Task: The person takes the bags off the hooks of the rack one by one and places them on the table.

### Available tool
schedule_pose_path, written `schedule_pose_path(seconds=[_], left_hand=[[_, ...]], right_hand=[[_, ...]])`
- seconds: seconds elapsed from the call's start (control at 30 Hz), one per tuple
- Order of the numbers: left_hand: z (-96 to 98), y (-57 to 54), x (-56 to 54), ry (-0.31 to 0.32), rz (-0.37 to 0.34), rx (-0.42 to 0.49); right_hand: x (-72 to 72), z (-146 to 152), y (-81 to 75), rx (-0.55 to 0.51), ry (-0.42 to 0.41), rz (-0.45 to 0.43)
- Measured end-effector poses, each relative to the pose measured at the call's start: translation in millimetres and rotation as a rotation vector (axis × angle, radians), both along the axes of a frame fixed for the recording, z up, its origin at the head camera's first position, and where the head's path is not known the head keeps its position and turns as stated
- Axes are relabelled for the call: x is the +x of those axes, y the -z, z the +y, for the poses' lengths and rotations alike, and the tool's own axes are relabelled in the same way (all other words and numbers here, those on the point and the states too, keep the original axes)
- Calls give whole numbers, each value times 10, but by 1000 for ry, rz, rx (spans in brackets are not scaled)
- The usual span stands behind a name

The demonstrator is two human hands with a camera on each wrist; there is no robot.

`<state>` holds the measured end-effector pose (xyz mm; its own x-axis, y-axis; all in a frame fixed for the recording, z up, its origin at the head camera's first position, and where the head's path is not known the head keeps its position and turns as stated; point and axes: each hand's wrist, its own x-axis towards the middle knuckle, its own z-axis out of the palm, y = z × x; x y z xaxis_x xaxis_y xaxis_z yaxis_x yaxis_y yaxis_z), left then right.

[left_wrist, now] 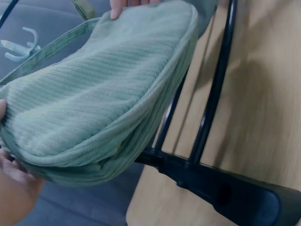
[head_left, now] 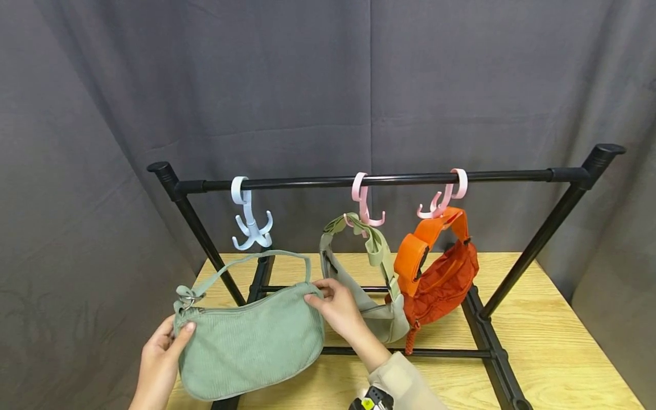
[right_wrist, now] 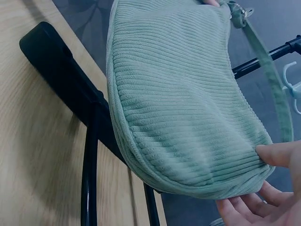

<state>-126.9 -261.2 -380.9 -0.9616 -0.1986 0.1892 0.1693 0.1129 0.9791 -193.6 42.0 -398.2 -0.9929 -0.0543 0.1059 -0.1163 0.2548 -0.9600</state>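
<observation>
A mint-green corduroy shoulder bag (head_left: 251, 339) is held up in front of the rack's left part, its strap (head_left: 266, 254) arching above the zipped top. My left hand (head_left: 163, 356) pinches the bag's left end, thumb on the front and fingers behind, just under the metal strap ring (head_left: 191, 299). At the upper right corner my right hand (head_left: 335, 307) grips the bag, the thumb (right_wrist: 275, 154) on its ribbed side. Behind the strap, a light blue hook (head_left: 250, 222) hangs on the bar with nothing on its prongs.
A black rack (head_left: 307, 182) stands on the wooden table (head_left: 558, 353). On its bar, one pink hook (head_left: 363, 199) carries a grey-green bag (head_left: 386, 322), and another pink hook (head_left: 446, 199) carries an orange-red bag (head_left: 441, 285). A grey curtain (head_left: 307, 74) hangs behind.
</observation>
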Motion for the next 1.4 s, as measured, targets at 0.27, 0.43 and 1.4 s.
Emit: schedule_pose_path(seconds=[0.27,0.43,1.4], left_hand=[[-21,31,-48,-43,-208,-128],[-64,70,-109,-28,-352,-204],[-86,492,-355,24,-457,-300]], right_hand=[[47,-9,62,24,35,15],[95,-49,126,76,46,56],[280,-191,500,260,85,180]])
